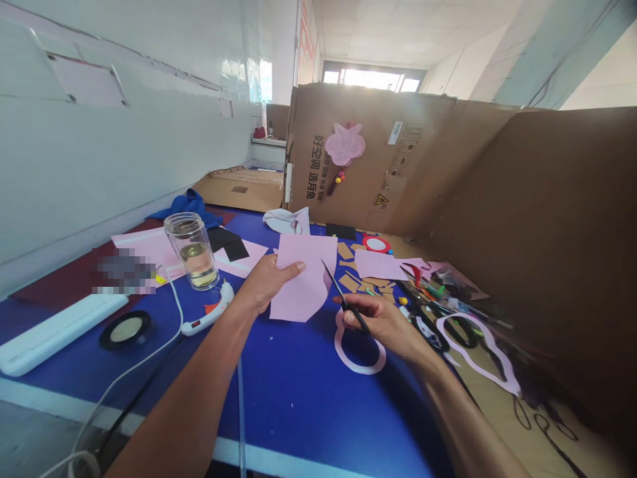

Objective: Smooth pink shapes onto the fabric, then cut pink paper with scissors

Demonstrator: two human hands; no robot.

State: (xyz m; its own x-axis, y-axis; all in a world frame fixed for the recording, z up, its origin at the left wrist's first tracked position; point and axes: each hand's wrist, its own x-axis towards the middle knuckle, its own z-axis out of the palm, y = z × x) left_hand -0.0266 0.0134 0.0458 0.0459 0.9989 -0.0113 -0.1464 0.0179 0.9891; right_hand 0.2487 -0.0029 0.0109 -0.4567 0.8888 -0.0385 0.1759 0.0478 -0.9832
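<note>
My left hand (266,284) pinches a pink sheet of foam paper (304,279) by its left edge and holds it up over the blue table (298,392). My right hand (381,322) grips a pair of black scissors (343,297), whose blades point up and left toward the sheet's right edge. Under my right hand lies a pink cut-out ring (359,362) flat on the table.
A glass jar with yellowish liquid (192,249), a white glue gun (209,312) with its cord, a white power strip (57,332) and a black round lid (124,330) lie at left. Pink and tan scraps (378,265), another pair of scissors (428,328) and cardboard walls (497,199) fill the right.
</note>
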